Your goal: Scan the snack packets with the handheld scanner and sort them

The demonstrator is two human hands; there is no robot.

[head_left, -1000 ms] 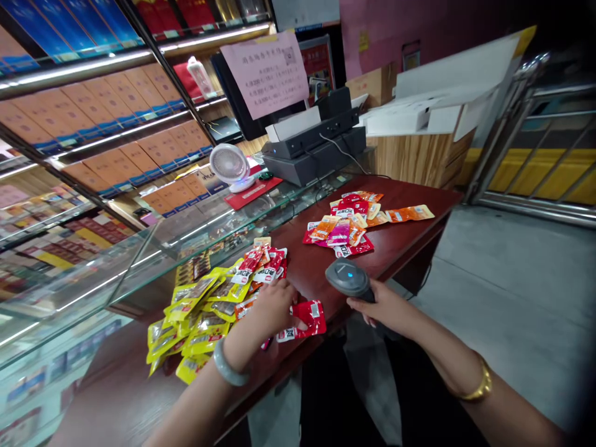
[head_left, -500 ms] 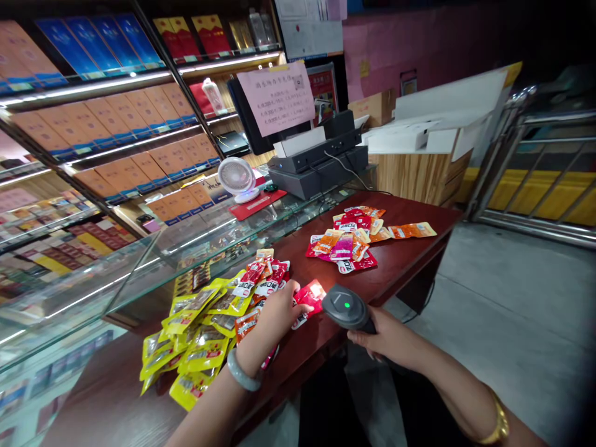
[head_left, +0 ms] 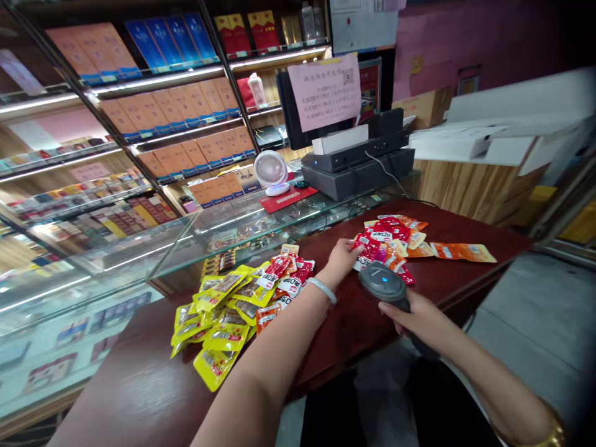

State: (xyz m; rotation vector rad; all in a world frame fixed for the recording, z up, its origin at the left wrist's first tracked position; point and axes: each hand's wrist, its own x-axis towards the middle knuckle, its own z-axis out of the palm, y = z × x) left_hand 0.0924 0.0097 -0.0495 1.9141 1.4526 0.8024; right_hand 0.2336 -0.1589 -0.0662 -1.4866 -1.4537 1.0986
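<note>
My left hand (head_left: 343,257), with a pale bangle on the wrist, reaches to the right pile of snack packets. Its fingers are closed on the edge of a red snack packet (head_left: 367,246) lying against that pile. My right hand (head_left: 412,315) is wrapped round the handle of a dark grey barcode scanner (head_left: 382,284), whose light shows blue. The scanner head is just in front of the pile. Yellow snack packets (head_left: 226,332) are heaped to the left, with red and orange packets (head_left: 291,276) overlapping them, partly hidden behind my left forearm.
The packets lie on a dark red wooden table (head_left: 326,354). Behind it runs a glass display counter (head_left: 186,245) with a small white fan (head_left: 270,171) and a dark cash register (head_left: 358,167). An orange packet (head_left: 463,252) lies toward the table's right end.
My left hand has moved away with the red packet to the right pile. The scanner's light has turned from green to blue. The view has swung left.
</note>
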